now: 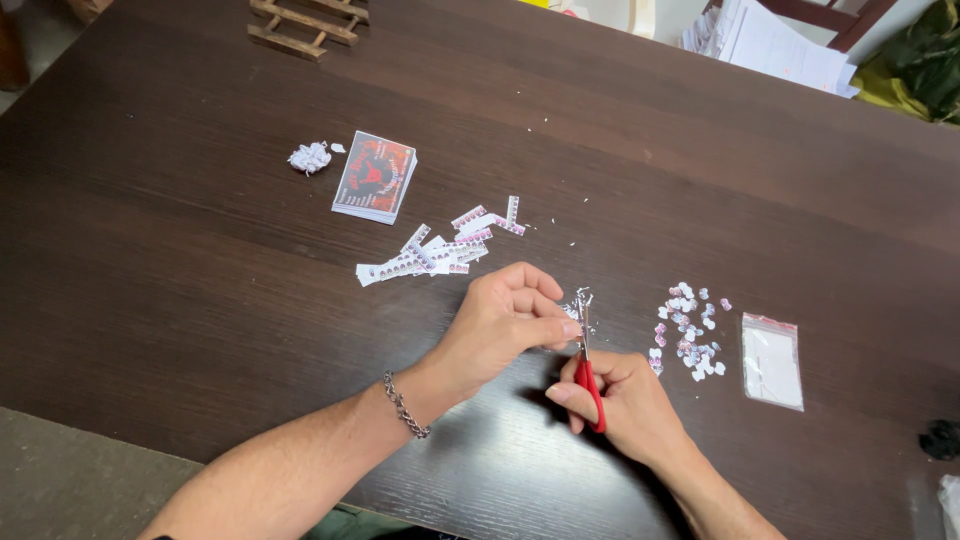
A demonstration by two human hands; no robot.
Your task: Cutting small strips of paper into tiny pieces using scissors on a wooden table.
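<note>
- At the far left of the table lies a small crumpled wad of white paper scraps.
- Just right of it you have a stack of cards with a dark red and black face, lying flat and slightly fanned.
- Nearer you and to the right, a loose pile of cut paper strips spreads across the dark wood, some overlapping, a few white crumbs beyond it.
- Your left hand, a chain bracelet on its wrist, has the fingers curled in and pinches a tiny piece of paper at its fingertips, right against the blades.
- Your right hand is closed around the red handles of small scissors, which point away from you; the metal blades meet the piece held by the left hand. You cannot tell how far the blades are apart.
- Right of the scissors sits a scatter of small cut-outs, pink and white, lying apart from both hands.
- Farther right lies a clear bag with a red top edge, flat on the table.
</note>
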